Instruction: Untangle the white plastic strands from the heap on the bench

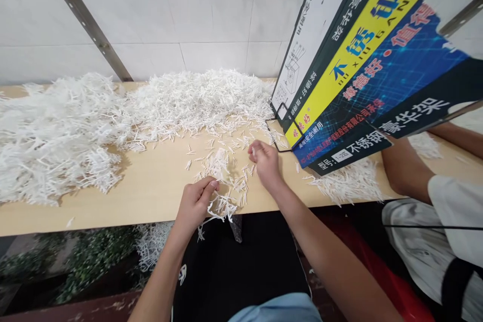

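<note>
My left hand [196, 205] pinches a bunch of white plastic pieces [221, 207] at the table's [151, 186] near edge. My right hand [265, 161], fingers closed on 1 piece, sits farther back, loose pieces between.

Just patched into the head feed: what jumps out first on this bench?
A huge drift of white plastic slivers heaps along the back of the wooden bench against the tiled wall. At right a bright printed carton leans over the bench. In the middle, the left hand pinches a small bunch of slivers; the right hand picks at scattered ones.
</note>
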A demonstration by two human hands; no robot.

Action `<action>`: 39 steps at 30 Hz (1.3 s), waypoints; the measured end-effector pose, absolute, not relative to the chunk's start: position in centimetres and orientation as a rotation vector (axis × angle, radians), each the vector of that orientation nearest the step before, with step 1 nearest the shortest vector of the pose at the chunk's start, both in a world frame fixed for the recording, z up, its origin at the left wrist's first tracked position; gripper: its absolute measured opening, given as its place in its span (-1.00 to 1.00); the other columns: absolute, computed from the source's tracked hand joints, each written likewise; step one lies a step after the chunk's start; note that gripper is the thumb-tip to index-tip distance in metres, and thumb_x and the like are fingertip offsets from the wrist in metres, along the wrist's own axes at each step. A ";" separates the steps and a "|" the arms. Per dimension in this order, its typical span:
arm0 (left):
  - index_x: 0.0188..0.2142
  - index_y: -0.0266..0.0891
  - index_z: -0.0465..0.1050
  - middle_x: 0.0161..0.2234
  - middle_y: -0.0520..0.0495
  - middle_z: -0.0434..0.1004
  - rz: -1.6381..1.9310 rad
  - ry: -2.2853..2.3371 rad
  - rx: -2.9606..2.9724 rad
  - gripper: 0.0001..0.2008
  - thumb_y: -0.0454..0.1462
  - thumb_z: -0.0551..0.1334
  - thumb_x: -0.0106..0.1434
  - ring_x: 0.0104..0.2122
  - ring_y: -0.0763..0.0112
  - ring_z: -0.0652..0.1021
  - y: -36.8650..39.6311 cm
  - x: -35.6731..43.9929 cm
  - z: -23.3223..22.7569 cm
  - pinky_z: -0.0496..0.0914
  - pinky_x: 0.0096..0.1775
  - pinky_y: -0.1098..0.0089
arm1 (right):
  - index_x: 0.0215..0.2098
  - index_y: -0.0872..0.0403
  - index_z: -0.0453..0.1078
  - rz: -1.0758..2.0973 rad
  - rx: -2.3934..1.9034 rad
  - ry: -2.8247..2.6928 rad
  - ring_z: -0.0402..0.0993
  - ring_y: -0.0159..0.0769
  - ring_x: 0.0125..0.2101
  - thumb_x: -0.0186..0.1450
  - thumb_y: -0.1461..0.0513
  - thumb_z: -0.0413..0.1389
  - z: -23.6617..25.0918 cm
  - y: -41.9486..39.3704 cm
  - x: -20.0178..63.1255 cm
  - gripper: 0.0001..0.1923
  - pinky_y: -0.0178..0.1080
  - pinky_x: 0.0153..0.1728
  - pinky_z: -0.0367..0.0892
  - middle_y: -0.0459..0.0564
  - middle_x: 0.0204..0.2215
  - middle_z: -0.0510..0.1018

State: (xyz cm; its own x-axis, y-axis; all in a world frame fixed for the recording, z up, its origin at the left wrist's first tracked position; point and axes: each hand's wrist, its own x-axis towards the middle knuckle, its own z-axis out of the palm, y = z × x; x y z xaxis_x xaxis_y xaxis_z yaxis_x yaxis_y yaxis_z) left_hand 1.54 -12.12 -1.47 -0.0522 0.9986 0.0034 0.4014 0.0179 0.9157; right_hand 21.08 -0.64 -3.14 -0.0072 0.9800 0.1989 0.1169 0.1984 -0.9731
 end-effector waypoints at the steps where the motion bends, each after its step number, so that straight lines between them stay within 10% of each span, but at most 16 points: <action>1: -0.40 -0.21 0.46 -0.63 0.11 0.19 1.019 1.555 1.467 -0.58 0.04 0.11 0.40 -0.57 0.43 0.24 -12.1 1.5 -1.5 0.10 -0.43 0.39 | -0.38 0.05 0.50 0.985 -1.135 -1.443 0.31 -0.31 -0.53 0.45 -0.19 0.01 -3.0 -0.7 21.0 -0.44 -0.25 -0.44 0.24 -0.06 -0.53 0.45; 7: -0.37 -0.21 0.53 -0.64 0.10 0.24 0.895 1.562 1.589 -0.58 0.01 0.10 0.42 -0.57 0.41 0.31 -11.4 2.0 -1.0 0.14 -0.42 0.40 | 0.14 -0.04 0.53 0.922 -0.888 -1.798 0.42 -0.10 0.21 0.49 -0.13 0.03 -1.3 -1.6 20.4 -0.51 -0.07 0.23 0.28 0.06 0.18 0.56; 13: -0.38 -0.21 0.48 -0.62 0.11 0.25 0.836 1.536 1.647 -0.62 -0.05 0.09 0.45 -0.57 0.46 0.30 -11.1 2.2 -1.1 0.12 -0.42 0.42 | -0.48 0.06 0.51 1.179 -0.961 -1.731 0.49 -0.27 -0.44 0.41 -0.14 0.15 -2.1 -1.8 20.7 -0.48 -0.22 -0.35 0.37 -0.03 -0.52 0.57; 18: -0.48 -0.22 0.38 -0.63 0.12 0.15 0.859 1.507 1.680 -0.59 -0.07 0.10 0.44 -0.58 0.49 0.23 -11.5 2.1 -1.4 0.09 -0.44 0.41 | -0.46 0.03 0.38 1.138 -0.995 -1.127 0.21 -0.40 -0.62 0.40 -0.16 0.13 -3.0 -0.7 21.1 -0.51 -0.29 -0.55 0.20 -0.16 -0.66 0.32; 23: -0.36 -0.22 0.50 -0.62 0.12 0.20 0.873 1.515 1.644 -0.62 -0.06 0.09 0.45 -0.58 0.47 0.27 -11.7 2.0 -1.4 0.11 -0.43 0.42 | -0.19 0.03 0.49 1.089 -1.052 -1.284 0.43 -0.33 -0.44 0.42 -0.08 0.13 -3.2 -0.4 20.6 -0.63 -0.30 -0.46 0.32 -0.02 -0.37 0.57; 30: -0.37 -0.21 0.49 -0.61 0.11 0.28 0.873 1.567 1.647 -0.62 -0.06 0.08 0.46 -0.57 0.44 0.34 -11.2 2.5 -1.4 0.14 -0.41 0.41 | 0.20 -0.06 0.48 0.838 -0.892 -1.767 0.37 -0.09 0.26 0.51 0.08 -0.01 -1.3 -1.9 20.6 -0.61 0.02 0.33 0.19 0.05 0.23 0.52; 39: -0.40 -0.19 0.43 -0.62 0.11 0.31 0.849 1.602 1.713 -0.68 -0.14 0.08 0.44 -0.60 0.46 0.33 -11.5 2.9 -1.9 0.11 -0.43 0.42 | 0.31 -0.06 0.39 1.163 -0.730 -1.975 0.53 -0.20 -0.16 0.30 0.22 0.24 -0.7 -2.8 21.0 -0.40 -0.14 -0.06 0.45 -0.01 -0.12 0.61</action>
State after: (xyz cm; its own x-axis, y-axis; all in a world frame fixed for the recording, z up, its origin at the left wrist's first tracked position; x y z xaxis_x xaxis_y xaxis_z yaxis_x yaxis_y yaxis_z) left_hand 2.86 -11.52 -1.87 0.0499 0.9982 0.0334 0.5879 -0.0563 0.8070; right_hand 21.03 -2.85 -0.74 -0.5806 0.7585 0.2959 0.1089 0.4326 -0.8950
